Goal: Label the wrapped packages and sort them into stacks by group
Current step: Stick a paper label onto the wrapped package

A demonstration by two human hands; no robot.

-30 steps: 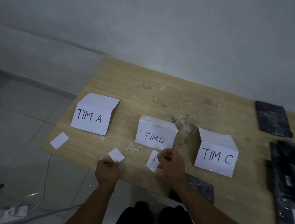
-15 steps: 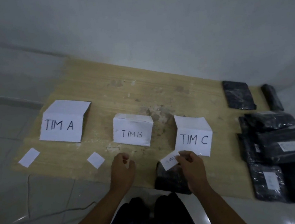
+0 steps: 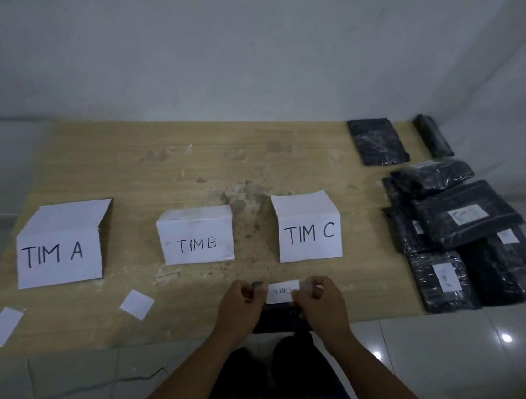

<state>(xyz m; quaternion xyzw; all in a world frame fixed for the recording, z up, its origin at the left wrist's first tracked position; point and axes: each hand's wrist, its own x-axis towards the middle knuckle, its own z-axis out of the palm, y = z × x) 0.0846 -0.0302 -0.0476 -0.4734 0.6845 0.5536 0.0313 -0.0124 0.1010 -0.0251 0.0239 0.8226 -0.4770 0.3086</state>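
Both hands are at the near edge of the table (image 3: 186,175), holding one small white label (image 3: 282,292) between them. The left hand (image 3: 239,305) pinches the label's left end with bent fingers, and the right hand (image 3: 320,301) pinches its right end the same way. The label sits over a black package (image 3: 276,317) that lies at the near edge, mostly hidden under the hands. Just behind the hands stands the TIM C sign (image 3: 308,232), close enough to be in the way of a reach straight ahead. The TIM B sign (image 3: 196,239) is in the middle of the table, and the TIM A sign (image 3: 59,252) is near the left edge. Two blank slips (image 3: 137,304) (image 3: 2,326) lie near the front left corner. A pile of black packages (image 3: 462,232) fills the right side of the table, some with white labels on top. Two more packages (image 3: 378,145) (image 3: 433,135) lie at the back right corner. The back of the table is bare wood, and there is open room between the signs and along the near edge left of the hands.
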